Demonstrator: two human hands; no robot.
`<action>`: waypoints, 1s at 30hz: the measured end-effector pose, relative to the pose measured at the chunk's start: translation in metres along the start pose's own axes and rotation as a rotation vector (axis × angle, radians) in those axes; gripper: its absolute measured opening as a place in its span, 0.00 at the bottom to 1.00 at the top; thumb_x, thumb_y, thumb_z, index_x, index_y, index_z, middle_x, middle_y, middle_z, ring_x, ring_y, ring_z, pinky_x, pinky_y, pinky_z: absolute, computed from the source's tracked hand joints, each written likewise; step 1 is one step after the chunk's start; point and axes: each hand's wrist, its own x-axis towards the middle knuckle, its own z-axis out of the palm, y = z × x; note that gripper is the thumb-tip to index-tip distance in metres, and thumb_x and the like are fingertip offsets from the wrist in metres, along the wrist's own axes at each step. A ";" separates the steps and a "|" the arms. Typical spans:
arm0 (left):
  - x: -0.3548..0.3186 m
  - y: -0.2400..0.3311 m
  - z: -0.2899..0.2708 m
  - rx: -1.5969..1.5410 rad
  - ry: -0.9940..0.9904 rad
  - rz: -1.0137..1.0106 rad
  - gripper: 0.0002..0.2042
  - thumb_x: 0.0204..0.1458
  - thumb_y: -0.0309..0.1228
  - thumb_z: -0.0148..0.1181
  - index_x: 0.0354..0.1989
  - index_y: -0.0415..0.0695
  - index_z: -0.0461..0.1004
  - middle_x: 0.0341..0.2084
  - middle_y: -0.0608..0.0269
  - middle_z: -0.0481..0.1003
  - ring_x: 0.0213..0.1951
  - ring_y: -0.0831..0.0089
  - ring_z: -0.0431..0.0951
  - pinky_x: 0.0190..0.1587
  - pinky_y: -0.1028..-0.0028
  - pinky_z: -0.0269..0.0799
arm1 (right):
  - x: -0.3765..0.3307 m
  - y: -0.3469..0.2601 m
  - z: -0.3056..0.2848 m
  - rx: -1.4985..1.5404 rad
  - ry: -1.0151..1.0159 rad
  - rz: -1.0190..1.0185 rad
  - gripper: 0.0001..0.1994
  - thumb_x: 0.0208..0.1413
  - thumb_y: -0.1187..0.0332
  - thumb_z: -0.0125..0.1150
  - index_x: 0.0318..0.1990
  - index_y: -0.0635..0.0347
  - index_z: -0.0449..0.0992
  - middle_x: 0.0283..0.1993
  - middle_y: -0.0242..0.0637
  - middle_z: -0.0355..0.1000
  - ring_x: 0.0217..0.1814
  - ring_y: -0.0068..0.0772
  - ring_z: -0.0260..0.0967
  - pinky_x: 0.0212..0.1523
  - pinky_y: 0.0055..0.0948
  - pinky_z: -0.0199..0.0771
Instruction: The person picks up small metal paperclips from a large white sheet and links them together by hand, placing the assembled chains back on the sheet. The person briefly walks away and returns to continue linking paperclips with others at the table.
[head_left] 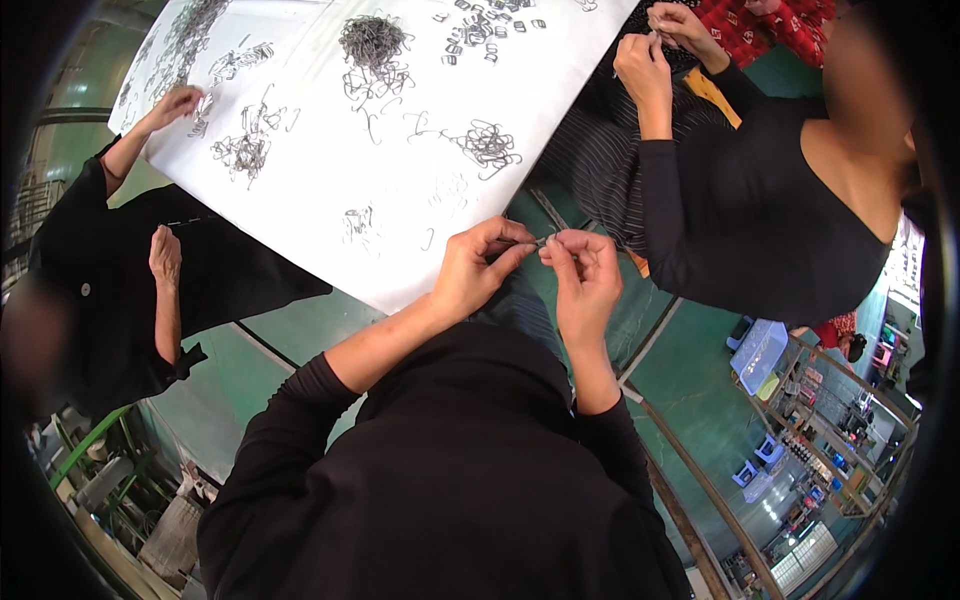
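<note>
My left hand (pixel 478 262) and my right hand (pixel 584 272) meet just off the near corner of the white table (pixel 400 205). Both are closed, thumb against fingers, on one small grey metal wire piece (pixel 541 242). Its exact shape is mostly covered by my fingertips. Nearest on the tabletop lie a small group of thin wire pieces (pixel 358 224) and a tangled heap of bent wire hooks (pixel 489 147). Farther off are a taller heap of wire hooks (pixel 372 45) and scattered dark buckle-like frames (pixel 484 28).
On the left, a co-worker in black (pixel 120 260) reaches a hand (pixel 180 104) toward small metal parts. Another person in black (pixel 750 210) sits at the right, hands (pixel 655 60) raised together. Metal rails (pixel 690 500), shelving and blue stools (pixel 757 462) stand at lower right.
</note>
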 end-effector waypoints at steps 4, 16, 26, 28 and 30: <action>0.034 -0.013 -0.028 0.248 -0.042 0.115 0.06 0.53 0.22 0.60 0.38 0.36 0.76 0.38 0.57 0.78 0.41 0.73 0.78 0.45 0.74 0.73 | 0.006 0.008 -0.002 -0.047 0.020 -0.183 0.08 0.51 0.84 0.61 0.33 0.66 0.67 0.36 0.41 0.74 0.33 0.26 0.74 0.34 0.22 0.78; 0.229 -0.060 -0.119 0.955 0.389 0.012 0.11 0.46 0.34 0.67 0.33 0.40 0.78 0.29 0.55 0.78 0.31 0.61 0.78 0.38 0.67 0.74 | 0.011 0.021 -0.014 -0.202 -0.067 -0.264 0.11 0.51 0.86 0.60 0.32 0.64 0.63 0.36 0.43 0.72 0.35 0.29 0.74 0.35 0.25 0.79; 0.065 0.014 -0.034 0.103 -0.025 -0.249 0.07 0.52 0.25 0.63 0.38 0.38 0.76 0.32 0.66 0.79 0.33 0.84 0.75 0.34 0.80 0.69 | 0.004 0.018 0.002 -0.183 0.000 -0.340 0.10 0.50 0.82 0.64 0.32 0.61 0.67 0.35 0.39 0.75 0.31 0.28 0.74 0.28 0.23 0.75; 0.040 0.030 -0.025 -0.057 -0.044 -0.211 0.06 0.54 0.23 0.61 0.39 0.35 0.76 0.33 0.63 0.79 0.35 0.82 0.76 0.37 0.81 0.70 | 0.001 0.016 0.005 -0.187 -0.002 -0.341 0.10 0.50 0.81 0.64 0.32 0.61 0.67 0.35 0.38 0.75 0.30 0.27 0.73 0.28 0.23 0.75; 0.026 0.042 -0.022 -0.087 -0.062 -0.213 0.06 0.55 0.23 0.60 0.39 0.35 0.75 0.33 0.62 0.79 0.37 0.80 0.77 0.39 0.80 0.72 | -0.004 0.014 0.008 -0.187 0.004 -0.355 0.10 0.51 0.80 0.65 0.33 0.60 0.67 0.35 0.37 0.75 0.31 0.27 0.73 0.27 0.22 0.74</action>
